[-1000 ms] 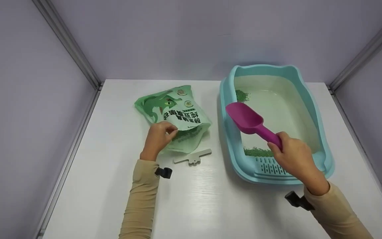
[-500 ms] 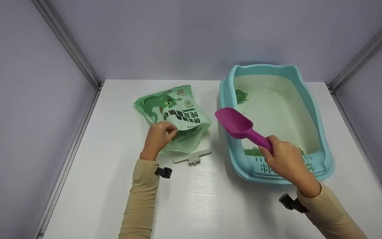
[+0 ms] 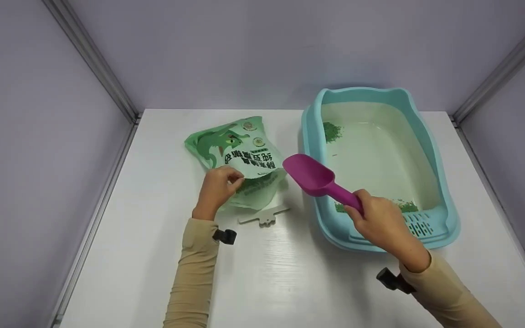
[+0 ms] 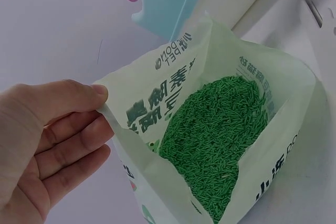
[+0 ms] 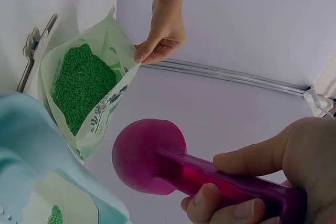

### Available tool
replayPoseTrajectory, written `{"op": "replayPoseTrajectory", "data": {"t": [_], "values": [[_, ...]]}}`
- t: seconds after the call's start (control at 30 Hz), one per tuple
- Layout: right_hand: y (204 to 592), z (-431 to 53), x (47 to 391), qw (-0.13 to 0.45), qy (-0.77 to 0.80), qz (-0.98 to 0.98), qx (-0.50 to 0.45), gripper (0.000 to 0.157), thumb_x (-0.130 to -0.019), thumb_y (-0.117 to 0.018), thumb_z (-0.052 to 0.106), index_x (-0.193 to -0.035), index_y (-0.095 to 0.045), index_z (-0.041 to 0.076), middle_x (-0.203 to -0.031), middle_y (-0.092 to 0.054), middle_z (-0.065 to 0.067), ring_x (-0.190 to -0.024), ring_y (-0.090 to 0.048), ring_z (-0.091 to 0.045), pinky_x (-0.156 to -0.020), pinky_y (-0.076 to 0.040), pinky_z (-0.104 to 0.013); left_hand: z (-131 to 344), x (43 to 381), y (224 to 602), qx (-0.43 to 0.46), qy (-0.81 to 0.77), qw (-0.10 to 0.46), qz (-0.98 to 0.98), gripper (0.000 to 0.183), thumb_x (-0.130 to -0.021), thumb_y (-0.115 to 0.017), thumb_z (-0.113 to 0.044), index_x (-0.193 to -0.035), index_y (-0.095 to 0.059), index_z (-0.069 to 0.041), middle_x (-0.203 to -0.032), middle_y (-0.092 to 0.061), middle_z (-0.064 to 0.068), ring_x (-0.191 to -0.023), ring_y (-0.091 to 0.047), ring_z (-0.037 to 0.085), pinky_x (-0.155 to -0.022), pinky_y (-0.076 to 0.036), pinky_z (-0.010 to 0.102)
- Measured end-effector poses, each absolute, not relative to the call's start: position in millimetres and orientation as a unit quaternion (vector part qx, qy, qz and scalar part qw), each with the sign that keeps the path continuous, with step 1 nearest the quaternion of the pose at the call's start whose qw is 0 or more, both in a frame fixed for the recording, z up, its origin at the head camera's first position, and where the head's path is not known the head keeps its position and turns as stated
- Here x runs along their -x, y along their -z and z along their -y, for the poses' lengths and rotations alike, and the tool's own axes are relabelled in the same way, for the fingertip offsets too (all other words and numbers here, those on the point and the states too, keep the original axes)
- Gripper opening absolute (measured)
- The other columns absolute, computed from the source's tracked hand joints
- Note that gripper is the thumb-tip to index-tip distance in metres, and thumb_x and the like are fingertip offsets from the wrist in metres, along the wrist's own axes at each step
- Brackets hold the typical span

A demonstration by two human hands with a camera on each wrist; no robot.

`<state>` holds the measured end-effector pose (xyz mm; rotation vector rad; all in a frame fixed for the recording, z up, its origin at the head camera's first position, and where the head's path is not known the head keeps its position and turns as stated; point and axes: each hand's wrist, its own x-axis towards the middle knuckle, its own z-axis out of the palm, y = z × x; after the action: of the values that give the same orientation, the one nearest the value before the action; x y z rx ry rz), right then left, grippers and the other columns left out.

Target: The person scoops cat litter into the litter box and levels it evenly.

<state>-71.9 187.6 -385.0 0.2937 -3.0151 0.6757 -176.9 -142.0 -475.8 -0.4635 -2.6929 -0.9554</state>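
My left hand (image 3: 219, 186) pinches the upper edge of a pale green cat litter bag (image 3: 253, 155), thumb over the edge, holding its mouth apart. Green litter pellets (image 4: 215, 140) fill the inside of the bag in the left wrist view. My right hand (image 3: 378, 223) grips the handle of a magenta scoop (image 3: 310, 175). The scoop's bowl looks bare and overlaps the bag's right corner in the head view. Below that hand stands a light blue litter box (image 3: 312, 132) with a cream inside. Small heaps of green pellets (image 3: 332, 132) lie in it.
A flat grey piece (image 3: 266, 217) with a scalloped middle lies on the white table (image 3: 262, 282) in front of the bag. Purple-grey wall panels (image 3: 271, 54) with metal edge strips close in the back and both sides.
My right hand has carried the scoop leftward and slightly nearer me, from over the litter box to beside the bag. The left hand keeps its hold on the bag.
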Motion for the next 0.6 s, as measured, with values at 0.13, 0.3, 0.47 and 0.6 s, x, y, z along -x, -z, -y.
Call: {"op": "replayPoseTrajectory", "data": {"t": [0.13,0.3,0.47,0.6], "values": [[388,-184,71,0.025,-0.214,0.971,-0.106,0.024,-0.089,-0.067,0.015,-0.100,-0.061,-0.005,-0.064,-0.058,-0.011,-0.054,-0.045,-0.017,-0.053,-0.036,-0.026,142,177,476,0.163,0.328,0.126,0.922,0.006,-0.085,-0.071,-0.009,-0.085,-0.075,-0.004,-0.083,-0.073,0.011,-0.075,-0.070,0.022,-0.070,-0.059,0.034],[391,-178,71,0.029,-0.214,0.969,-0.115,0.019,-0.088,-0.067,0.012,-0.096,-0.061,-0.004,-0.061,-0.055,-0.010,-0.052,-0.043,-0.017,-0.051,-0.035,-0.026,142,177,476,0.163,0.332,0.128,0.920,0.006,-0.085,-0.072,-0.010,-0.085,-0.075,-0.005,-0.083,-0.073,0.011,-0.075,-0.070,0.022,-0.070,-0.059,0.034],[393,-173,70,0.025,-0.217,0.969,-0.118,0.018,-0.087,-0.067,0.011,-0.096,-0.061,-0.003,-0.062,-0.056,-0.010,-0.052,-0.044,-0.017,-0.051,-0.035,-0.026,142,177,476,0.164,0.334,0.127,0.920,0.007,-0.085,-0.071,-0.010,-0.085,-0.075,-0.004,-0.083,-0.073,0.011,-0.075,-0.070,0.022,-0.070,-0.059,0.034],[394,-169,70,0.021,-0.214,0.969,-0.118,0.017,-0.087,-0.067,0.012,-0.095,-0.062,-0.002,-0.063,-0.056,-0.010,-0.054,-0.044,-0.017,-0.051,-0.035,-0.026,143,177,476,0.165,0.336,0.127,0.919,0.006,-0.085,-0.071,-0.009,-0.085,-0.075,-0.004,-0.083,-0.073,0.011,-0.075,-0.070,0.022,-0.071,-0.059,0.033]]}}
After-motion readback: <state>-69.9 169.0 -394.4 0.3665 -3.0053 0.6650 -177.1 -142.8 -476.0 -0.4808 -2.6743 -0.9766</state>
